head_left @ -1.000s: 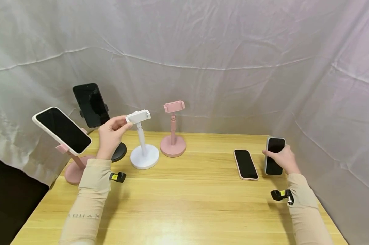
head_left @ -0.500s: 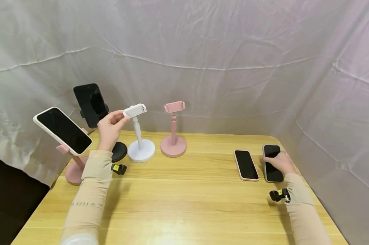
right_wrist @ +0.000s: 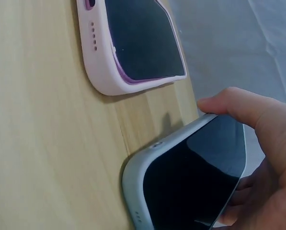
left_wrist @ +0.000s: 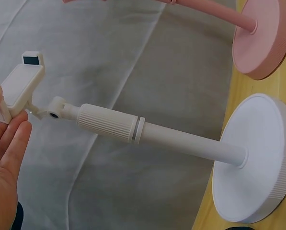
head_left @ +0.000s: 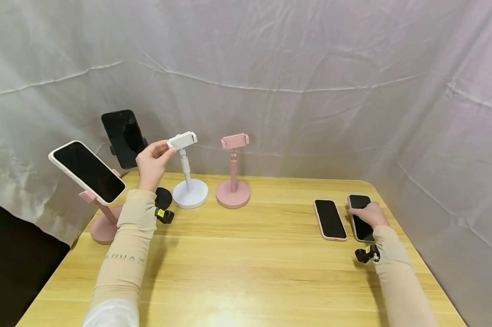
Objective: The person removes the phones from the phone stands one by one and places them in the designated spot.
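Note:
In the head view my left hand pinches the left end of the clamp of a white phone stand. The left wrist view shows thumb and fingers on that clamp, and the stand's round base on the wood. Over at the right, my right hand grips a black-screened phone in a pale grey-blue case across its width. The right wrist view has the thumb on one long edge of this phone and fingers at the other. Beside it lies a phone in a pink case, screen up.
A pink stand with a bare clamp is right of the white one. At far left, another pink stand holds a white-cased phone. Behind it a black phone sits on a stand with a black base. Grey cloth hangs behind.
My left hand has moved the white stand back, away from me, and slightly left. My right hand has brought the grey-blue-cased phone a little left and nearer the front, closer to the pink-cased phone.

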